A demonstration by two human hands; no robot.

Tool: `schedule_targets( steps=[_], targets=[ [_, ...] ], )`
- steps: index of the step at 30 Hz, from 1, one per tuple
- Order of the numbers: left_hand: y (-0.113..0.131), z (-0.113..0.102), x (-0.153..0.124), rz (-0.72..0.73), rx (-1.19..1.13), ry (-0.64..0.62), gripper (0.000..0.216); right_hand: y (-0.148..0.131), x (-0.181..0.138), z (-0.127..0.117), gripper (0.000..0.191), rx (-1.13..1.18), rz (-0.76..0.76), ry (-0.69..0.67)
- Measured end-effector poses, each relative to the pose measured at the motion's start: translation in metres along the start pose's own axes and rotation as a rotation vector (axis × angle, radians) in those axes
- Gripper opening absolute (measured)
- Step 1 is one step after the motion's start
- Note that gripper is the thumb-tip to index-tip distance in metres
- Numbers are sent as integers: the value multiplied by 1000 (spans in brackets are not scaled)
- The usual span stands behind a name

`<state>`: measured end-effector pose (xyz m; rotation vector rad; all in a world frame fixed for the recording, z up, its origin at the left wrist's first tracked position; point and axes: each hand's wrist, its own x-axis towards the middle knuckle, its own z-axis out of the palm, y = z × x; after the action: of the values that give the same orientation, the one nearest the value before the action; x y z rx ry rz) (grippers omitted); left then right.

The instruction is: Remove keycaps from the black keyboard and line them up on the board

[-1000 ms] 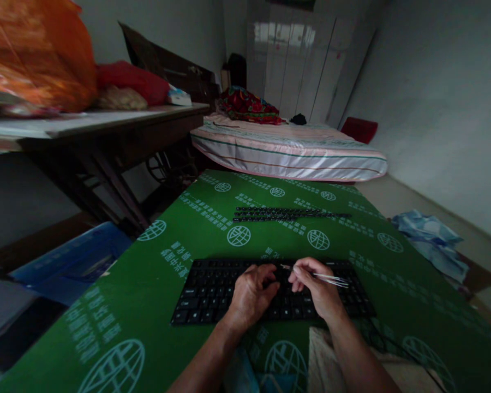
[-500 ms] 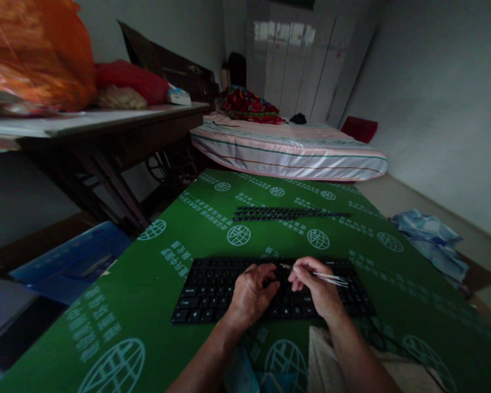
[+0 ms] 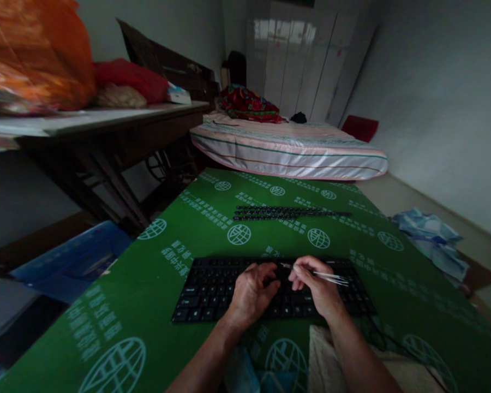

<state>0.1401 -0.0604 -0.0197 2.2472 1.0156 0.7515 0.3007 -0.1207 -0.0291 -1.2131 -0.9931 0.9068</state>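
A black computer keyboard (image 3: 204, 301) is laid lengthwise across the near half of a green tabletop (image 3: 196, 232) printed with pale globes and Chinese characters. Both hands are placed over its middle section.

The left hand (image 3: 250, 290) is rested on the keys with fingers bent; a gap is seen between thumb and forefinger. Whether anything small is held beneath the fingers cannot be told.

In the right hand (image 3: 316, 285), a slim silvery tool (image 3: 330, 278) is gripped pen-fashion, closed between thumb and fingers. Its tip is directed toward the left hand's fingertips, near the keyboard's upper edge; contact with a key cannot be confirmed. The tool's exact type cannot be determined.

Beyond the keyboard, well apart from it, rows of black keycaps (image 3: 262, 213) are set out roughly parallel to its long side. A beige cloth (image 3: 322, 357) is partly covered by the right forearm, with a dark cable (image 3: 396, 343) laid alongside.
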Motion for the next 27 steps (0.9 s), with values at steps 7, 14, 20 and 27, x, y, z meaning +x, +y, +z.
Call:
schedule_targets(
  steps=[7, 14, 20, 27],
  targets=[
    [0, 0, 0, -1, 7, 2, 27, 0, 0, 0, 22, 1, 10, 10],
    [0, 0, 0, -7, 15, 7, 28, 1, 1, -1, 22, -5, 2, 5],
    [0, 0, 1, -15, 18, -2, 28, -1, 0, 0, 22, 2, -2, 5],
    [-1, 1, 0, -8, 17, -3, 28, -1, 0, -1, 22, -14, -1, -4]
  ],
)
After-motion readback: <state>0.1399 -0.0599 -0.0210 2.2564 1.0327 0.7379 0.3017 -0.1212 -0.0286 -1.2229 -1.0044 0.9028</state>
